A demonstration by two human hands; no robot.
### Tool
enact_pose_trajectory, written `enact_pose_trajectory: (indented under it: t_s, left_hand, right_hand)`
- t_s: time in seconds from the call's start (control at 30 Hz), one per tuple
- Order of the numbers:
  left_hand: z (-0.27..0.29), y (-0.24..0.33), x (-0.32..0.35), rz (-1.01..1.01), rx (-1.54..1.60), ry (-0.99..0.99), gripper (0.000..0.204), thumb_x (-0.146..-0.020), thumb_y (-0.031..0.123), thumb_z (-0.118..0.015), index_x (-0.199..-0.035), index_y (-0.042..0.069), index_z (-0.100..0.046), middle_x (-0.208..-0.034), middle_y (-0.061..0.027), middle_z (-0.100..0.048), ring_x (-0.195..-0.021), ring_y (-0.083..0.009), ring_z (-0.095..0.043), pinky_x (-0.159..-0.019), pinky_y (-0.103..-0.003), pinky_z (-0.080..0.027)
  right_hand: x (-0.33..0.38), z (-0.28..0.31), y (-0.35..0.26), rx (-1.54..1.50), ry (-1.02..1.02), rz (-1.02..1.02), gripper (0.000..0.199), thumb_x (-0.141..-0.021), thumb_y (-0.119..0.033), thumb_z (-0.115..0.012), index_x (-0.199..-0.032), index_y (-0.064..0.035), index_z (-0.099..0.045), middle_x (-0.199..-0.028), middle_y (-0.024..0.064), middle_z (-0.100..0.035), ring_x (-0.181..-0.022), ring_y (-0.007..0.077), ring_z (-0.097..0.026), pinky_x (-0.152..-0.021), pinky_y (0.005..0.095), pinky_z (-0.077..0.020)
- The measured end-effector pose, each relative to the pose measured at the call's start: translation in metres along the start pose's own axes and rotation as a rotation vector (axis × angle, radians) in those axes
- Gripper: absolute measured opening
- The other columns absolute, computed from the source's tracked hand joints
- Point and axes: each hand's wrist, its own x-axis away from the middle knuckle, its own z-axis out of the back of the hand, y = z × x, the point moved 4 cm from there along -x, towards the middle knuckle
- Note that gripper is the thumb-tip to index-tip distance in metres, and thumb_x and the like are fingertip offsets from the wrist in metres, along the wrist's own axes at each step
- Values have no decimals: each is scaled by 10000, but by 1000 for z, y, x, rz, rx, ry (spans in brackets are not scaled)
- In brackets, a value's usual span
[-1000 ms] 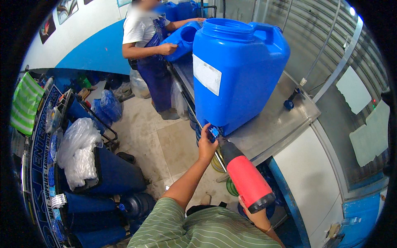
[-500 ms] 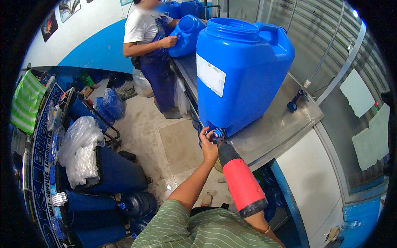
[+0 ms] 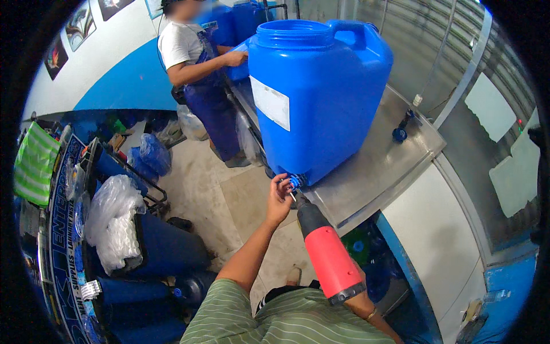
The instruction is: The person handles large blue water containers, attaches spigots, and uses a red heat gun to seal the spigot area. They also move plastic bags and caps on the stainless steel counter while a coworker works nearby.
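Note:
A large blue jerrycan (image 3: 321,109) with an open round mouth stands upright on a steel counter. Low on its near side is a small blue tap (image 3: 296,182). My left hand (image 3: 278,200) is at this tap, its fingers curled against the left side. A red heat gun (image 3: 331,258) with a black nose points up at the tap from below. My right hand (image 3: 360,303) grips it, with most of the fingers hidden beneath the red body. A small pale tip shows between the black nose and my left fingers.
A co-worker (image 3: 200,74) stands at the far left of the counter (image 3: 401,155), hands at another blue container (image 3: 238,70). A blue-handled valve (image 3: 400,134) sits on the counter's right. Left are dark bins (image 3: 172,243) topped with clear plastic bags (image 3: 114,221).
The view has shifted slightly. The heat gun's nose has drawn a little down from the tap. The co-worker's container has moved behind the big jerrycan and is now mostly hidden.

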Motion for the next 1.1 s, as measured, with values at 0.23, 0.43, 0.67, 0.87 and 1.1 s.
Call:
enact_pose_trajectory:
  t_s: [0.23,0.43,0.67,0.87,1.1]
  left_hand:
    - [7,3,-4,-1,-162,-34,611,-700,-180,-369,-1266,41,-422,-1188,-90,-526,-1143,-181,-517,-979,-309,-407]
    - [11,7,-4,-7,-234,-30,615,-696,-189,-359,-1265,29,-442,-1236,-96,-508,-1135,-189,-544,-986,-321,-420]
    - [16,17,-1,-34,-495,27,567,-729,-144,-383,-1257,32,-489,-1186,-88,-556,-1063,-188,-569,-933,-317,-443]
    - [7,48,0,-95,-750,79,275,-939,105,-531,-1200,38,-588,-1121,-109,-588,-1023,-181,-569,-880,-322,-458]
    - [3,49,-1,-83,-846,36,307,-938,114,-581,-1228,25,-533,-1063,-103,-622,-921,-175,-604,-811,-305,-483]
  right_hand:
    - [-9,-6,7,21,-13,78,563,-652,-253,-816,-1094,-42,-538,-980,138,-621,-921,264,-619,-802,363,-475]
    - [-15,-14,37,-221,11,13,562,-658,-212,-808,-1120,-42,-537,-1016,125,-631,-952,221,-617,-817,353,-481]
    - [-15,-18,29,211,130,389,485,-739,-132,-710,-1191,-44,-556,-1106,121,-635,-1015,248,-619,-886,385,-483]
    - [-17,-37,79,214,67,250,391,-811,-116,-652,-1193,-58,-588,-1195,140,-598,-1139,316,-544,-982,446,-416]
    - [-22,-31,66,197,151,455,434,-817,-101,-592,-1248,-64,-554,-1265,145,-561,-1211,314,-500,-1031,438,-379]
